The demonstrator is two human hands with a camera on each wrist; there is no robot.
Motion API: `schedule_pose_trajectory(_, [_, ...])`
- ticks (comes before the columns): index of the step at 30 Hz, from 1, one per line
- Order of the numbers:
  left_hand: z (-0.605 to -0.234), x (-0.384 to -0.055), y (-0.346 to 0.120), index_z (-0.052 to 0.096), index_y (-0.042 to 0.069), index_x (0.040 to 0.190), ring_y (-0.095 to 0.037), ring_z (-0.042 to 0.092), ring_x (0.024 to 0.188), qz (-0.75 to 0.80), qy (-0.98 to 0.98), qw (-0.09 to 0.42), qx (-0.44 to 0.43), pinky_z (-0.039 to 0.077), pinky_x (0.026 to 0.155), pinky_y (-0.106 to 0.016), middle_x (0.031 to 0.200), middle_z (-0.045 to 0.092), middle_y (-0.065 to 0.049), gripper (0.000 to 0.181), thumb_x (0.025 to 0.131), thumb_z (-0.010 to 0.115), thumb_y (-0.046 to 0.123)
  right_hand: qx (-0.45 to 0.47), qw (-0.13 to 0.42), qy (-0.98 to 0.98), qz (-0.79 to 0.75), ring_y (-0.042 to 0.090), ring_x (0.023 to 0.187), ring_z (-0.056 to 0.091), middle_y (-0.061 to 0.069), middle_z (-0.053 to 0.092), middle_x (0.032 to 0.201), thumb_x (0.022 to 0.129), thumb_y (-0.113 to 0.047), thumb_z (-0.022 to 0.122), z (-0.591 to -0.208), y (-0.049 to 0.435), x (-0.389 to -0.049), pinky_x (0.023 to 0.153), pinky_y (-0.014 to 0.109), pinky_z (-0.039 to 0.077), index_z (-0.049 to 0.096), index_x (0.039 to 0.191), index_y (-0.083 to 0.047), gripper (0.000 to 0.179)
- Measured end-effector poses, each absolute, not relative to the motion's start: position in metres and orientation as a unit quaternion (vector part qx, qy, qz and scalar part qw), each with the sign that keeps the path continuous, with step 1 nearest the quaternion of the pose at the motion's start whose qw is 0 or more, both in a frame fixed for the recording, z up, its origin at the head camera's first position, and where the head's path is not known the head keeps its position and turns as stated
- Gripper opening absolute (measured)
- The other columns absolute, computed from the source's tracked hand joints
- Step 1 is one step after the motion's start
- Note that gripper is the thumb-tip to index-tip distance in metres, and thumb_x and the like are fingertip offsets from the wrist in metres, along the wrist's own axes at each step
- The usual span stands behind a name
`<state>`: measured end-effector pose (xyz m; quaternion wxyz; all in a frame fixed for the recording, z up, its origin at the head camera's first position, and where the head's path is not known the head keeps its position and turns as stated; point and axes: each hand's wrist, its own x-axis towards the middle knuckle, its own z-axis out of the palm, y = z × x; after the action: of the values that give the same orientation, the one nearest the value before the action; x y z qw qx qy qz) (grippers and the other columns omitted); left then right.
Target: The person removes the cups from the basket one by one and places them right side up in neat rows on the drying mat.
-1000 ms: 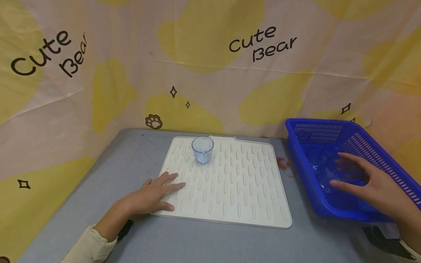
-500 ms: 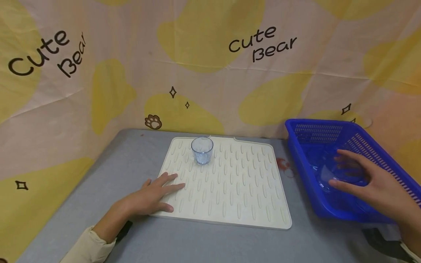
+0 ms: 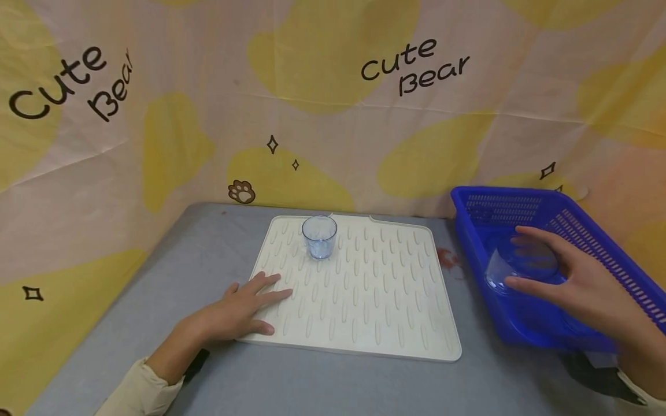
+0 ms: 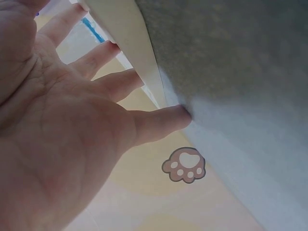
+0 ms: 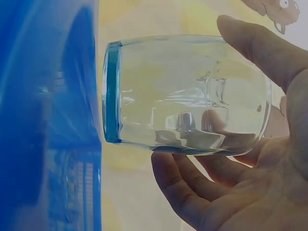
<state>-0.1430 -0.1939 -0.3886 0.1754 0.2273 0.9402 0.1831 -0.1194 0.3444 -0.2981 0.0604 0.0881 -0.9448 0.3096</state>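
A clear glass tumbler (image 5: 183, 96) is gripped by my right hand (image 3: 583, 283), thumb on one side and fingers on the other. In the head view, the tumbler (image 3: 498, 271) is over the left side of the blue plastic basket (image 3: 481, 289), partly seen through. My left hand (image 3: 239, 309) rests spread on the left front edge of a white ridged drying mat (image 3: 374, 300). In the left wrist view, its little finger (image 4: 161, 122) touches the grey cloth beside the mat. A small bluish glass (image 3: 319, 238) stands upright at the mat's back left.
Grey cloth (image 3: 338, 384) covers the table around the mat. Behind it hangs a yellow and pink printed curtain (image 3: 322, 115). The basket's perforated walls (image 3: 598, 248) rise at the right, near the curtain.
My right hand has risen a little and moved left, bringing the tumbler up inside the basket toward its left wall. The left hand and the glass on the mat have stayed put.
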Motion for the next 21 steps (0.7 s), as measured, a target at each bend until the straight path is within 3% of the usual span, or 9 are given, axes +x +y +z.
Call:
schedule_pose_trajectory(8, [-0.387,-0.143,-0.194,0.041,0.033,0.152,-0.042,0.013,0.153,0.185,0.939,0.181,0.227,0.008,0.11,-0.078,0.165,0.024,-0.008,0.074,0.086,0.073,0.042,0.112,0.042,-0.942,0.313,-0.025,0.105,0.045,0.006,0.057,0.141,0.082,-0.036,0.082,-0.295,0.313,-0.123,0.078,0.005,0.041,0.035,0.152,-0.036,0.084])
schedule_pose_trajectory(11, [-0.388,-0.142,-0.194,0.041,0.033,0.152,-0.043,0.013,0.153,0.186,0.939,0.181,0.227,0.008,0.11,-0.078,0.165,0.024,-0.008,0.073,0.086,0.072,0.042,0.111,0.035,-0.944,0.31,-0.01,0.111,0.056,0.004,0.058,0.141,0.082,-0.04,0.081,-0.293,0.302,-0.124,0.079,0.01,0.043,0.035,0.152,-0.037,0.084])
schedule_pose_trajectory(15, [-0.388,-0.143,-0.194,0.041,0.034,0.152,-0.043,0.012,0.153,0.186,0.938,0.182,0.227,0.008,0.11,-0.078,0.166,0.023,-0.008,0.073,0.087,0.072,0.043,0.111,0.028,-0.943,0.313,0.024,0.118,0.061,0.007,0.057,0.142,0.082,-0.041,0.081,-0.292,0.289,-0.125,0.08,0.015,0.046,0.034,0.153,-0.031,0.086])
schedule_pose_trajectory(21, [-0.386,-0.141,-0.195,0.04,0.035,0.152,-0.042,0.01,0.154,0.187,0.938,0.185,0.224,0.006,0.111,-0.077,0.166,0.022,-0.007,0.073,0.087,0.072,0.043,0.119,0.018,-0.938,0.324,0.034,0.119,0.06,0.011,0.056,0.139,0.081,-0.043,0.081,-0.295,0.268,-0.128,0.083,0.033,0.05,0.035,0.153,-0.032,0.087])
